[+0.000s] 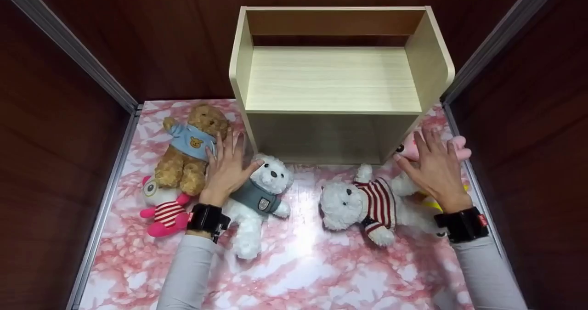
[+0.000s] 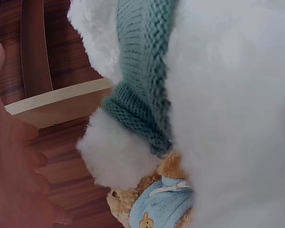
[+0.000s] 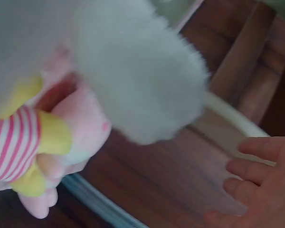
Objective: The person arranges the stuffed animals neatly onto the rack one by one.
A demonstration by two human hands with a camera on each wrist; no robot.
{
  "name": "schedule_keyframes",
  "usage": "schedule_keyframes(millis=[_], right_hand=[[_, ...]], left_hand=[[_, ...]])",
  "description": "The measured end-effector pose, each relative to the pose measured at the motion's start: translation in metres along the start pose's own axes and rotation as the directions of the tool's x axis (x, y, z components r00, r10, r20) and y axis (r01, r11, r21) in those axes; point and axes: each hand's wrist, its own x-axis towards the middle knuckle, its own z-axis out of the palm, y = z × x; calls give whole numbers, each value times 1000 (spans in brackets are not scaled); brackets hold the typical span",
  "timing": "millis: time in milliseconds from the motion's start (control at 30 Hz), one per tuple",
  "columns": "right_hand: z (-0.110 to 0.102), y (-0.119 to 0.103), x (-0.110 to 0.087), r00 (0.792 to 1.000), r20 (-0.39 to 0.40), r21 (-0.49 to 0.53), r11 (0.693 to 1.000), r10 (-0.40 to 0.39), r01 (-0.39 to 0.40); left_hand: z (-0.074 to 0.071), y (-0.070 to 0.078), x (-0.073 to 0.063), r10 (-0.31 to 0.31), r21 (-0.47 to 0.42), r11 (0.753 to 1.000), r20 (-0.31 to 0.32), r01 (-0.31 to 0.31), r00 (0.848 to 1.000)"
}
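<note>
My left hand (image 1: 227,170) hovers with fingers spread between a brown teddy bear (image 1: 195,140) in a light blue top and a white teddy bear (image 1: 271,177) in a grey-green sweater. Whether it touches either bear I cannot tell. In the left wrist view the green knit sweater (image 2: 145,52) and white fur fill much of the picture. Over a pink plush toy (image 1: 460,148) and the legs of a white bear in a red-striped sweater (image 1: 380,202), my right hand (image 1: 434,174) is spread, holding nothing. The right wrist view shows its fingers (image 3: 256,168) apart from the white fur.
A pale wooden shelf unit (image 1: 333,78) stands at the back, with an upper board and a lower compartment. A white and pink plush toy in stripes (image 1: 170,213) lies at the left, partly under the brown bear. Dark wooden walls (image 1: 59,131) enclose the pink marbled floor (image 1: 294,273).
</note>
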Motion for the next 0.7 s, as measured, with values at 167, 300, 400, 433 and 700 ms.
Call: schedule_keyframes(millis=[167, 300, 400, 433, 700], right_hand=[[0, -20, -7, 988, -54, 1, 990, -142, 142], [11, -32, -8, 967, 12, 25, 967, -253, 253], [24, -35, -8, 952, 88, 41, 956, -292, 290], [29, -35, -8, 947, 118, 42, 954, -299, 296], [55, -32, -4, 887, 404, 32, 973, -223, 230]], left_hand=[[2, 1, -1, -4, -14, 1000, 4, 4, 1000], [1, 1, -3, -4, -48, 999, -6, 4, 1000], [1, 2, -4, -6, -52, 999, -2, 6, 1000], [2, 2, -4, -7, -52, 999, 1, 7, 1000], [7, 3, -8, 13, -64, 998, -14, -14, 1000]])
